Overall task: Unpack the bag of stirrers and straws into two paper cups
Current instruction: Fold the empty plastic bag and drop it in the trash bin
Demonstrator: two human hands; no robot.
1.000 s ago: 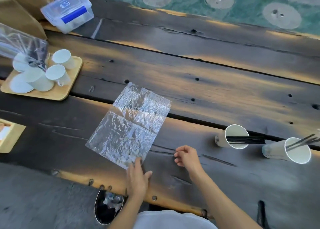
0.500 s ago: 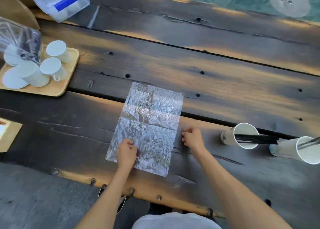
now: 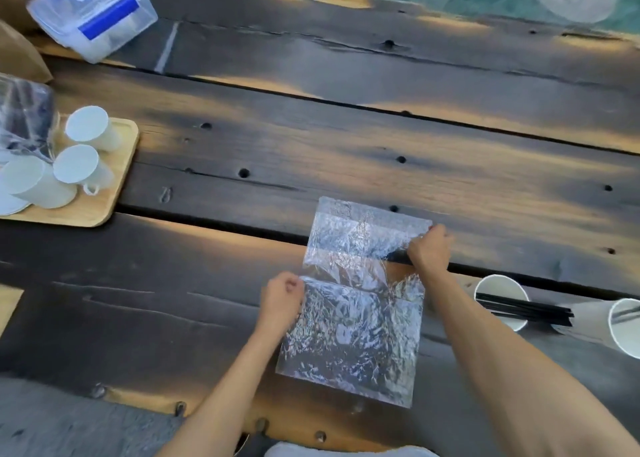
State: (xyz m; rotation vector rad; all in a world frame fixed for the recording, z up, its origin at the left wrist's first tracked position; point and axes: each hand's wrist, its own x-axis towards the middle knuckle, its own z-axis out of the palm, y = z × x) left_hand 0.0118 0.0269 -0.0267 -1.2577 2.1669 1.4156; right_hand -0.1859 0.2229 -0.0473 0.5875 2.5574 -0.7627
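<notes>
An empty, crinkled clear plastic bag (image 3: 356, 304) lies flat on the dark wooden table. My left hand (image 3: 282, 301) pinches its left edge about halfway up. My right hand (image 3: 431, 249) grips the bag's upper right corner, and the plastic is bunched under it. To the right, a white paper cup (image 3: 502, 306) lies on its side with black stirrers (image 3: 523, 311) sticking out of its mouth. A second white paper cup (image 3: 620, 327) lies beside it at the frame's right edge; what it holds is hard to make out.
A wooden tray (image 3: 104, 193) with several white cups sits at the left, with another clear bag (image 3: 24, 117) of dark items draped over it. A clear lidded container (image 3: 93, 13) with a blue label is at the back left. Table's front edge runs below the bag.
The bag has shifted right, toward the cups. My right hand moved from beside the bag onto its upper right corner. My left hand shifted from the bag's lower part to its left edge.
</notes>
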